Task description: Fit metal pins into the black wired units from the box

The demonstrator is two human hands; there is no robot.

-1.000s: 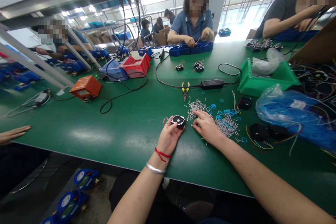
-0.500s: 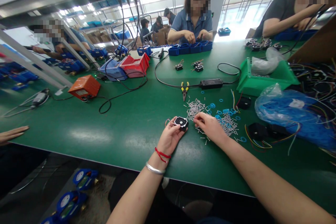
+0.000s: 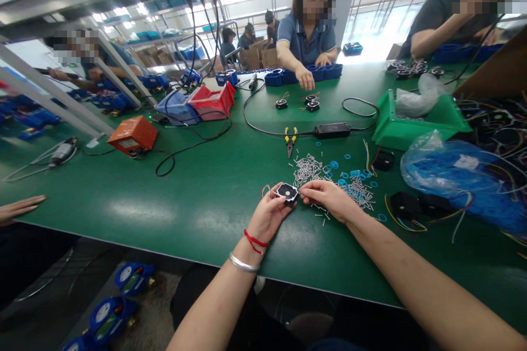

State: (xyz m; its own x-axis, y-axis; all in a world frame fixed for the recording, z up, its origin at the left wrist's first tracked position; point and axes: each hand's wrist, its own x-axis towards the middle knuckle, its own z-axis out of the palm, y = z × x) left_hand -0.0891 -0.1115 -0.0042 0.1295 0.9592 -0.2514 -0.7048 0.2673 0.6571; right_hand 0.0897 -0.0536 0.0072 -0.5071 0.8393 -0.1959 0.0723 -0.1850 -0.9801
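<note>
My left hand point(image 3: 269, 214) grips a small black square part point(image 3: 287, 192) with a round centre and thin coloured wires, held just above the green table point(image 3: 185, 197). My right hand point(image 3: 329, 199) is pinched together, its fingertips touching the right edge of that part; what it pinches is too small to make out. Behind both hands lies a scatter of small silver pins point(image 3: 307, 167) and blue rings point(image 3: 343, 178).
Yellow-handled pliers point(image 3: 290, 139) and a black power adapter point(image 3: 331, 131) lie farther back. A green bin point(image 3: 411, 123), a blue plastic bag point(image 3: 461, 175) and black wired parts point(image 3: 407, 205) sit right. An orange box point(image 3: 134, 135) is left. Other people work across the table; someone's hand point(image 3: 20, 209) rests at left.
My right hand left the pile of pins and came to the black part, closing into a pinch. My left hand shifted the part slightly right. The person opposite reached a hand forward.
</note>
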